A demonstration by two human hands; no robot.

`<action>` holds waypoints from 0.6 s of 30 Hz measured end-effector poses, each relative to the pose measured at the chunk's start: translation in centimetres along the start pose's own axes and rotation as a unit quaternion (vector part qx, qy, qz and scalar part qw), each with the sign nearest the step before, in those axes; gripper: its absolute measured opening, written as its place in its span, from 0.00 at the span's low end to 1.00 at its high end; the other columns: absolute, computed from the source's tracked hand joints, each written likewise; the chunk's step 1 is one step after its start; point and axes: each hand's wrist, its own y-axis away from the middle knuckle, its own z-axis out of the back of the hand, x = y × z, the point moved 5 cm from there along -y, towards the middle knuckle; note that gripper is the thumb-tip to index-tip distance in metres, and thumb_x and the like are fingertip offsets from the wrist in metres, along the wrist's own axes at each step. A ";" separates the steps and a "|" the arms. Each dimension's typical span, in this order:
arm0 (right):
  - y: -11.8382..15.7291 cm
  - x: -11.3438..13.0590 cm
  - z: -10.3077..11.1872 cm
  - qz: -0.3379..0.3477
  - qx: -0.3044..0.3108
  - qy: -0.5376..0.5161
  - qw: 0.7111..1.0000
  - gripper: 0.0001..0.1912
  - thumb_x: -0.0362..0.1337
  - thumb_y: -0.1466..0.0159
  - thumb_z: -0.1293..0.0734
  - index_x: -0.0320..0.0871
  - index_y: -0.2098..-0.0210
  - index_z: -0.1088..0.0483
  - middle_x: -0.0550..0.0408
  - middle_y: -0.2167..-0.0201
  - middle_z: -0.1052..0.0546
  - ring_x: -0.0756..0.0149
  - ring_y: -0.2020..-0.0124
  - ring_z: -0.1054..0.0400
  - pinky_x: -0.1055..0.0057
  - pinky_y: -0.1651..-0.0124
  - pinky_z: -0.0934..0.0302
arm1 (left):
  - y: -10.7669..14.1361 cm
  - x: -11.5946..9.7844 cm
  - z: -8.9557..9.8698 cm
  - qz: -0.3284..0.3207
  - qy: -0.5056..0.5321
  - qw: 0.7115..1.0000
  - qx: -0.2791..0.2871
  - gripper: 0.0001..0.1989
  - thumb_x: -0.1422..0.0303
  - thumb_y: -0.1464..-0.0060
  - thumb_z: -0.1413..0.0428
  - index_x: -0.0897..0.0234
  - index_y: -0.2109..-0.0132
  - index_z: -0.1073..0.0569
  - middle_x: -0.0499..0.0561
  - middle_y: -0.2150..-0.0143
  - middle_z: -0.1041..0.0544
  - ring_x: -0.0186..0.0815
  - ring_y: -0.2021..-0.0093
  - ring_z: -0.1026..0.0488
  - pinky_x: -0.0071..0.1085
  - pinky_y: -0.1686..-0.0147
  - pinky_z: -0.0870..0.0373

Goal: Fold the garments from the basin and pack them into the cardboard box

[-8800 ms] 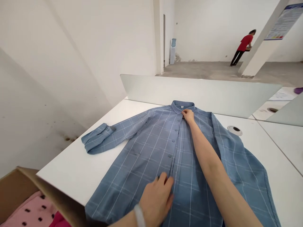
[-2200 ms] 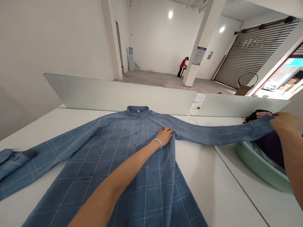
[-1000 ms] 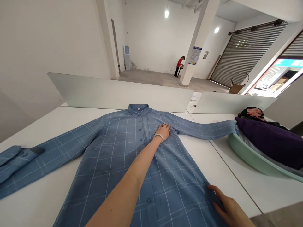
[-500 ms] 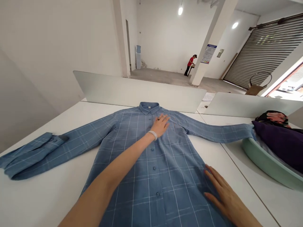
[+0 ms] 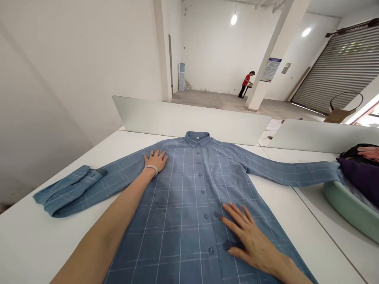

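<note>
A blue checked button-up shirt [image 5: 177,213] lies face up and spread out, its collar [image 5: 197,139] at the far side. The sleeve on the left has its cuff end [image 5: 74,185] folded back; the other sleeve [image 5: 284,173] stretches right to a green basin. My left hand [image 5: 155,160], with a pale bracelet on the wrist, lies flat with fingers spread on the shirt near the left armpit. Over the lower front, right of the buttons, is my right hand [image 5: 248,236], fingers apart; whether it touches the cloth I cannot tell.
The green basin [image 5: 349,205] on the right holds dark and purple clothes [image 5: 363,177]. Low frosted panels [image 5: 189,118] edge the back of the white table [image 5: 26,232]. Far behind, a person in a red top [image 5: 246,83] stands near a pillar.
My left hand has moved from the chest near the collar leftward to the armpit area. My right hand has come inward from the shirt's right edge. The view has shifted slightly left.
</note>
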 end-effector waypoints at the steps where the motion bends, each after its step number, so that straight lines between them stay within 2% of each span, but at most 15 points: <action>1: -0.7 0.6 -0.5 0.021 0.013 -0.006 1.000 0.36 0.51 0.36 0.39 0.52 0.32 0.54 0.53 0.30 0.59 0.49 0.30 0.67 0.41 0.33 0.68 | -0.2 0.0 -0.1 -0.006 -0.001 1.000 0.002 0.31 0.53 0.37 0.69 0.56 0.32 0.46 0.55 0.30 0.49 0.58 0.32 0.55 0.66 0.42 0.55; 5: -1.4 2.0 -2.0 0.037 0.037 -0.013 0.999 0.36 0.52 0.35 0.41 0.53 0.32 0.57 0.54 0.30 0.60 0.47 0.30 0.70 0.37 0.35 0.72 | -1.1 0.2 0.2 -0.022 -0.014 1.000 0.006 0.30 0.54 0.37 0.68 0.56 0.32 0.46 0.55 0.30 0.49 0.57 0.32 0.55 0.65 0.42 0.55; 7: -1.1 2.1 -2.1 0.037 0.046 -0.011 0.998 0.36 0.52 0.35 0.41 0.53 0.31 0.57 0.54 0.30 0.59 0.48 0.30 0.70 0.38 0.34 0.70 | -1.3 0.5 0.4 -0.024 -0.021 0.999 0.004 0.29 0.54 0.37 0.68 0.55 0.32 0.46 0.54 0.30 0.49 0.56 0.32 0.55 0.65 0.42 0.54; 9: -0.8 0.9 -1.4 0.029 0.032 -0.003 0.999 0.35 0.50 0.34 0.41 0.52 0.32 0.55 0.53 0.31 0.55 0.51 0.31 0.64 0.42 0.33 0.65 | -1.4 0.7 0.4 -0.023 -0.023 0.999 0.009 0.29 0.54 0.37 0.68 0.55 0.32 0.46 0.54 0.30 0.50 0.56 0.32 0.55 0.65 0.42 0.54; 10: -0.6 -0.6 -0.5 0.010 0.006 0.008 1.000 0.33 0.49 0.34 0.41 0.50 0.32 0.52 0.52 0.32 0.50 0.53 0.31 0.59 0.45 0.33 0.62 | -1.4 0.7 0.5 -0.020 -0.023 0.999 0.014 0.29 0.54 0.37 0.68 0.55 0.32 0.47 0.54 0.30 0.51 0.56 0.32 0.55 0.64 0.42 0.54; 12: 0.3 -5.4 2.3 -0.060 -0.084 0.048 0.993 0.27 0.45 0.33 0.42 0.46 0.36 0.43 0.48 0.37 0.39 0.56 0.35 0.47 0.48 0.34 0.56 | -1.4 0.5 0.7 -0.010 -0.027 0.999 0.015 0.30 0.53 0.37 0.68 0.55 0.32 0.47 0.53 0.29 0.53 0.57 0.31 0.59 0.65 0.41 0.56; 13: 1.0 -8.6 4.3 -0.107 -0.138 0.075 0.982 0.24 0.43 0.33 0.42 0.43 0.40 0.37 0.46 0.41 0.33 0.56 0.39 0.41 0.50 0.35 0.53 | -1.3 0.1 1.0 -0.009 -0.034 0.999 0.004 0.30 0.52 0.37 0.68 0.55 0.32 0.47 0.53 0.29 0.54 0.57 0.31 0.61 0.65 0.41 0.58; 15: 3.1 -15.7 8.8 -0.211 -0.193 0.122 0.950 0.21 0.42 0.34 0.41 0.38 0.47 0.30 0.43 0.48 0.28 0.56 0.45 0.35 0.57 0.40 0.45 | -1.2 -1.9 1.8 -0.027 -0.049 0.998 -0.040 0.31 0.52 0.37 0.66 0.57 0.32 0.47 0.53 0.29 0.55 0.57 0.31 0.65 0.66 0.40 0.61; 17: 6.2 -23.0 13.8 -0.367 -0.226 0.168 0.887 0.21 0.40 0.34 0.42 0.33 0.50 0.28 0.40 0.50 0.27 0.56 0.47 0.34 0.63 0.45 0.43 | -0.8 -5.5 2.6 -0.074 -0.052 0.993 -0.080 0.30 0.54 0.36 0.65 0.60 0.32 0.46 0.54 0.29 0.53 0.55 0.30 0.65 0.65 0.40 0.62; 18: 7.8 -26.2 15.9 -0.441 -0.210 0.179 0.854 0.22 0.41 0.34 0.43 0.33 0.50 0.28 0.40 0.50 0.27 0.57 0.47 0.34 0.66 0.47 0.43 | -0.4 -7.8 2.8 -0.104 -0.046 0.990 -0.085 0.29 0.54 0.36 0.64 0.61 0.33 0.45 0.55 0.29 0.52 0.54 0.30 0.65 0.64 0.39 0.62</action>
